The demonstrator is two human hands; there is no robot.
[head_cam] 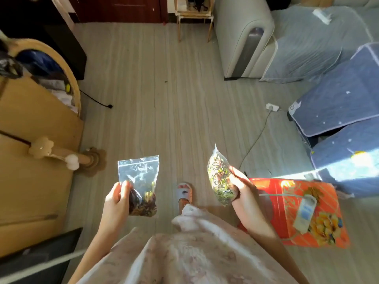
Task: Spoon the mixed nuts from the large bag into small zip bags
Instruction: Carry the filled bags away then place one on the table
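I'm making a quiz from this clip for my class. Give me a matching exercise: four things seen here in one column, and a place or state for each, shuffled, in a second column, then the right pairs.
Things
1. clear zip bag with dark nuts at its bottom
2. clear zip bag packed full of mixed nuts
3. orange-red floral gift bag
4. grey slipper

Places or states
A. lying flat on the floor
B. held in the left hand
C. on a foot, between the two hands
D. held in the right hand

Pairs: 1-B, 2-D, 3-A, 4-C
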